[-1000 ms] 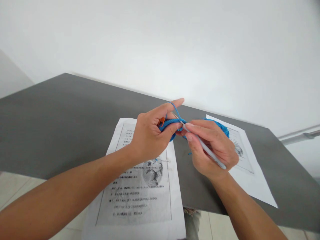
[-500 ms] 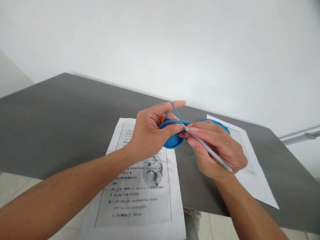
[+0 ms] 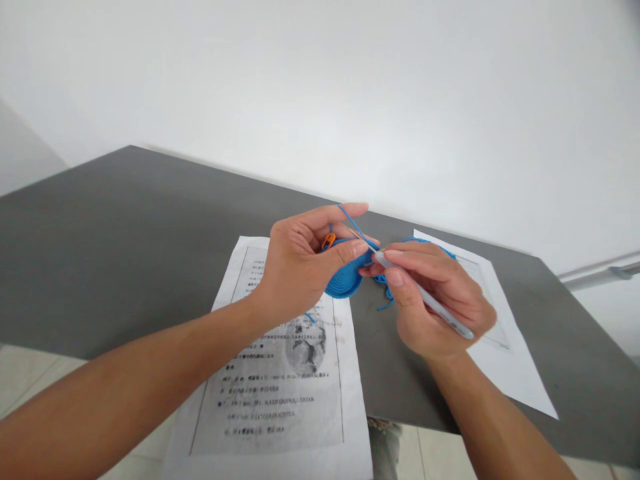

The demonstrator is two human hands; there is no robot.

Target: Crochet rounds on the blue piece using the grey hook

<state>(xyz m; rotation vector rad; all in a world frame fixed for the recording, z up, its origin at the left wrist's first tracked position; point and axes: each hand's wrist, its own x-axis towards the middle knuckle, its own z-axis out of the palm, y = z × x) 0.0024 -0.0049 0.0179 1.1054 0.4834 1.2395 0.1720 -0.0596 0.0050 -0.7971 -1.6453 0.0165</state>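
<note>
Between thumb and fingers, my left hand point(image 3: 305, 257) pinches the edge of a round blue crochet piece point(image 3: 345, 280). Its index finger is stretched out, with a strand of blue yarn point(image 3: 353, 219) running over it down to the hook tip. An orange stitch marker point(image 3: 329, 241) hangs at the piece's upper left edge. My right hand point(image 3: 440, 300) grips a crochet hook point(image 3: 430, 300) with a grey handle, held like a pen. The hook's tip meets the upper right edge of the piece, close to my left thumb; the exact stitch is hidden.
On the grey table point(image 3: 125, 253) lies a printed sheet point(image 3: 280, 400) with text and a picture, below my left hand. A second sheet point(image 3: 515, 360) lies under my right hand, with more blue yarn point(image 3: 433, 245) partly hidden behind it. A white wall point(image 3: 320, 100) rises behind.
The hook handle has rolled and shifted slightly right and down. The crochet piece has tilted, showing more of its flat face, and the orange marker has swung a little to the right.
</note>
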